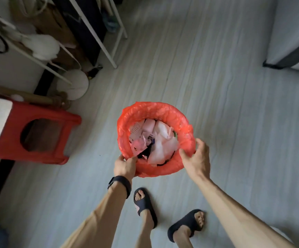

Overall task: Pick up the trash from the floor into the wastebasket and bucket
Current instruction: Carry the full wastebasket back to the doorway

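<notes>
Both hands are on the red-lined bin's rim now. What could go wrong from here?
1. The crumpled white and pink trash sits heaped high inside the red plastic bag liner; tilting it may spill pieces onto the grey plank floor.
2. The left hand and right hand seem to grip the thin liner edge at the near side only, so it could tear or slip loose.

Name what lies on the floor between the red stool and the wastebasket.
Nothing does: in the head view, only bare grey floor separates the red stool from the wastebasket.
</notes>
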A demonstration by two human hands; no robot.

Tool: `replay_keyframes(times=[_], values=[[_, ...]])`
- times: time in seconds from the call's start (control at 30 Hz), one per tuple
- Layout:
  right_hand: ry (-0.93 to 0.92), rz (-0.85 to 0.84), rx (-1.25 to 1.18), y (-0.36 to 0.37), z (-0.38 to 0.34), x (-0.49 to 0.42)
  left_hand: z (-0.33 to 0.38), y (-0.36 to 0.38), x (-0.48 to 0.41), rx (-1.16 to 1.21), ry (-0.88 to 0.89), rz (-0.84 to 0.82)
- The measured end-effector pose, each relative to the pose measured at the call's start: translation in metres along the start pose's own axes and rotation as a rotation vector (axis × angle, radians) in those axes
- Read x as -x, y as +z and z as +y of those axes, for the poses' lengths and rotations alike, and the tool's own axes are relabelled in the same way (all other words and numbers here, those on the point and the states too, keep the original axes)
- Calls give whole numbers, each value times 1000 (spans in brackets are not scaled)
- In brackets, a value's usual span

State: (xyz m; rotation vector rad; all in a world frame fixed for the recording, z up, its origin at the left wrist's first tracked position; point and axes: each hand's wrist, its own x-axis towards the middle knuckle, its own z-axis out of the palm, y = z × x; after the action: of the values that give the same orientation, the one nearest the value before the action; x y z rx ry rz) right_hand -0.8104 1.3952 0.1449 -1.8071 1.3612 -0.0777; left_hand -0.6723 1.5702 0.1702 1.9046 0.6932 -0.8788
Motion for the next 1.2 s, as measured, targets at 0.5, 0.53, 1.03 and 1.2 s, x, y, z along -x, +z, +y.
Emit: replay_keyframes(times=[0.5, 0.53, 1.03, 1.2], values=[[274, -113, -272, -130, -257, -30, 275, -47, 84, -242, 281, -175], [272, -113, -249, -140, -264, -39, 290, -43, 86, -305, 319, -157], [286, -52, -146, -328, -356, -372, 570, 244, 73, -1146, 740, -236], [302, 37, -173, -378, -385, -491, 676, 343, 52, -1221, 835, -296]])
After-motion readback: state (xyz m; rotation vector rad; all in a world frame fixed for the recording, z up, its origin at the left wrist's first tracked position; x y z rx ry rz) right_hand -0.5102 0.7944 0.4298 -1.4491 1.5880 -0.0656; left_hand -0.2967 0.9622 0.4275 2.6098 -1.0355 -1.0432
